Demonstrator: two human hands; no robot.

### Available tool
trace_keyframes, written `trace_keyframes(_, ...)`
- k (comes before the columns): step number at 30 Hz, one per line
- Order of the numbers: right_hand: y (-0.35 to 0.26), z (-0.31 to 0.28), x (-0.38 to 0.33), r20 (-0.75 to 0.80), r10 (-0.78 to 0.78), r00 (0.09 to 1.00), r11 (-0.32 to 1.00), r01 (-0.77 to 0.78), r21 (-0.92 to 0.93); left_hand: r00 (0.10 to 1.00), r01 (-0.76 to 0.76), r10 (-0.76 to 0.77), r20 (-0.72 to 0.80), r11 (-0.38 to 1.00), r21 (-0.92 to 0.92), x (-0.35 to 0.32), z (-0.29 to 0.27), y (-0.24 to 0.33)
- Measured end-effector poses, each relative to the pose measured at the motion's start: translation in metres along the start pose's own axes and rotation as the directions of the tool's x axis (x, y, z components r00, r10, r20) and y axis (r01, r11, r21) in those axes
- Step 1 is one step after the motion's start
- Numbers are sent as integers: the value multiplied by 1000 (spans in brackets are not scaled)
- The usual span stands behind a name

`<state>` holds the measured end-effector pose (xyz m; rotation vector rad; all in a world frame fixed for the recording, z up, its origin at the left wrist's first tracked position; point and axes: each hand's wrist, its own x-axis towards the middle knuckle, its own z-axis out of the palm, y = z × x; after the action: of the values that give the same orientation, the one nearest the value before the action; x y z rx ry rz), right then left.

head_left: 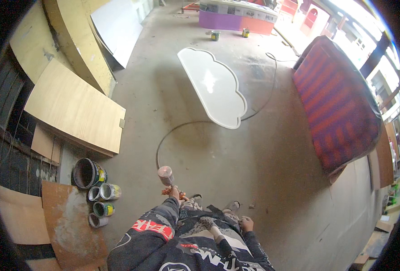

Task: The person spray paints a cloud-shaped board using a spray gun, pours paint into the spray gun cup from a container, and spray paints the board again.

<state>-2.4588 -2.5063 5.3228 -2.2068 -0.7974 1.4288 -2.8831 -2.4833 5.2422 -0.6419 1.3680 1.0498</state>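
Observation:
My left hand (pixel 175 194) is closed round the handle of a spray gun (pixel 167 192), stained orange, with a pinkish see-through cup (pixel 165 175) on top. A dark air hose (pixel 161 143) curves from near the gun across the floor. Ahead, a white cloud-shaped panel (pixel 207 92) with a raised rim and glossy face stands apart from the gun, and the hose passes beneath it. My right hand (pixel 246 224) hangs at my right side, fingers curled, with nothing visible in it.
Several paint cans (pixel 101 208) and a large bucket (pixel 87 174) are on the left floor, near leaning wood boards (pixel 76 106). A red and purple striped padded piece (pixel 337 108) stands at right. Two small cans (pixel 215 35) sit before a purple and orange counter (pixel 236 21).

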Motion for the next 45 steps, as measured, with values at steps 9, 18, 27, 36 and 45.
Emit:
trace_keyframes(9, 29, -21, -24, -85, 92, 992, 995, -96, -41, 993, 58, -62, -102, 997, -41, -35, 13, 9)
trace_keyframes(18, 40, -72, 52, -111, -90, 990, 955, 54, -292, 998, 46, -44, -37, 998, 38, -3, 85, -28)
trace_keyframes(27, -22, -82, 86, -113, 95, 989, 988, -107, -107, 996, 4, -6, -92, 1000, -24, 72, 116, -52)
trace_keyframes(36, -8, -69, 107, -77, -34, 996, 983, 20, -181, 993, 122, -121, 16, 986, -112, 86, 93, -44)
trace_keyframes(45, 18, -73, 123, -78, 23, 997, 998, -28, -56, 993, 76, -81, -80, 995, -68, 51, 120, -32)
